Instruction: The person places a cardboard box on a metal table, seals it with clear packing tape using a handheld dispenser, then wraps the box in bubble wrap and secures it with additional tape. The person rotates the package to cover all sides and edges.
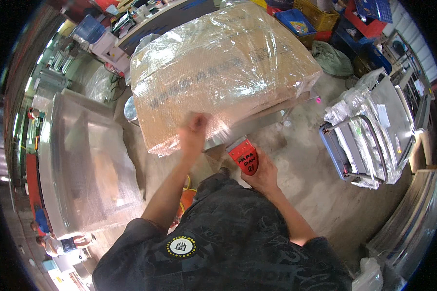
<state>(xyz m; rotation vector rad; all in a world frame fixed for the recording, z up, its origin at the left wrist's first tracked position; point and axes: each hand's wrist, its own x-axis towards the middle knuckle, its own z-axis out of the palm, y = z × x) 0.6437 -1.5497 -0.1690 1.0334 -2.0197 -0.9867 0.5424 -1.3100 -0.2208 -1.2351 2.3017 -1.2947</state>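
A big, flat cardboard-covered package (189, 63), wrapped in shiny clear film and bubble wrap, fills the area in front of me. My left hand (195, 127) is at its near edge, slightly blurred, with the fingers curled in; what they pinch is hidden. In my right hand (263, 173) is a red tape dispenser (243, 156) with dark handwriting on its side, its metal end pointing up toward the package edge. A pale, shiny streak shows between the dispenser and my left hand; I cannot tell whether it is tape.
At left stands a large film-wrapped block (90, 169). A trolley (347, 169) with wrapped flat panels is at right. Crates (313, 14) and a green sack (331, 59) sit at the back right; a water dispenser (104, 48) is back left. Two people (53, 242) are far left.
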